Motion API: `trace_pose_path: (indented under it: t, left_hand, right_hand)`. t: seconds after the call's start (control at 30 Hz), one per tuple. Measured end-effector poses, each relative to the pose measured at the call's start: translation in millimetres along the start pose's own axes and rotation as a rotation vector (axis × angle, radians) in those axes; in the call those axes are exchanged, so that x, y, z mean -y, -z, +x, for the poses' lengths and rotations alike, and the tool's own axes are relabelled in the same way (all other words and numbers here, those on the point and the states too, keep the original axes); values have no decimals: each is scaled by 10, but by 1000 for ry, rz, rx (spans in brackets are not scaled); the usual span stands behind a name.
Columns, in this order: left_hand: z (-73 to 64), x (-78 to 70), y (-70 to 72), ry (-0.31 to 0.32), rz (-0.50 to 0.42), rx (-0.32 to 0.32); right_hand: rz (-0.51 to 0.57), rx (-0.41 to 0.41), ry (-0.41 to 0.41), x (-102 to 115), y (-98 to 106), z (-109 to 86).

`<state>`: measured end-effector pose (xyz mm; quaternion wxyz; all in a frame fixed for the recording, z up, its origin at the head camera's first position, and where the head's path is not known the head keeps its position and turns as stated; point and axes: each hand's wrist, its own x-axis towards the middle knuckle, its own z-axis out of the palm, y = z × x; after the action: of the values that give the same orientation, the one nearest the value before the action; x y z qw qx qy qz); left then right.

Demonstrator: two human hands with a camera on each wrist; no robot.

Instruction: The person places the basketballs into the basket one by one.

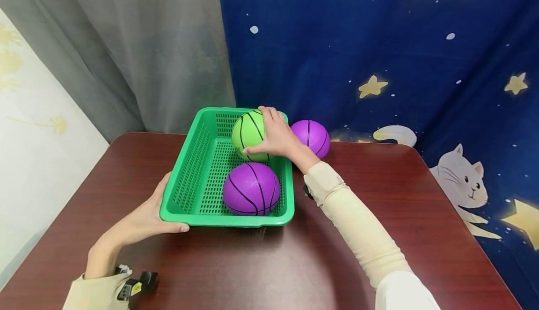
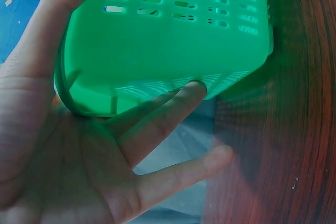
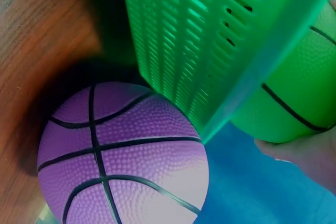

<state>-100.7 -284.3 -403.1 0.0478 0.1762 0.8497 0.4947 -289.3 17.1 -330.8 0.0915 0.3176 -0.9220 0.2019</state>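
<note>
A green plastic basket (image 1: pixel 229 220) with slotted walls sits on the table. My left hand (image 1: pixel 147 218) holds its near left corner, thumb along the front wall and fingers stretched along the side wall; one finger (image 2: pixel 184 177) stands off the wall. Inside the basket's far right part is a lime-green toy basketball (image 1: pixel 247 136), and my right hand (image 1: pixel 275 134) grips it from above and the right. Nearer the front, a purple toy basketball (image 1: pixel 251 189) lies in the basket. Another purple ball (image 3: pixel 123 156) is outside, beside the basket's right wall, beneath my right wrist.
The dark red-brown table (image 1: pixel 379 207) extends to both sides of the basket. Behind it hang a grey curtain (image 1: pixel 168 43) and a blue curtain (image 1: pixel 316 43) with stars and a cat. A small black device (image 1: pixel 134 286) is strapped at my left wrist.
</note>
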Motion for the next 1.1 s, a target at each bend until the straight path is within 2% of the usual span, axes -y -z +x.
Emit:
trace_pose_path:
  t: [0.23,0.37,0.7,1.1]
  left_hand:
    - [9,8,8,6,-1,-15]
    - [7,16,9,-3,-9,-22]
    - [2,-2,-7,2,-11,-8]
    - [6,-14,-8,0,-18,-11]
  right_hand:
    - [14,79,-39,-3,-57,59]
    - [-10,90,-40,-4,-78,113]
    - [-9,173,-75,-20,-165,164]
    - [0,184,-99,-63,-246,167]
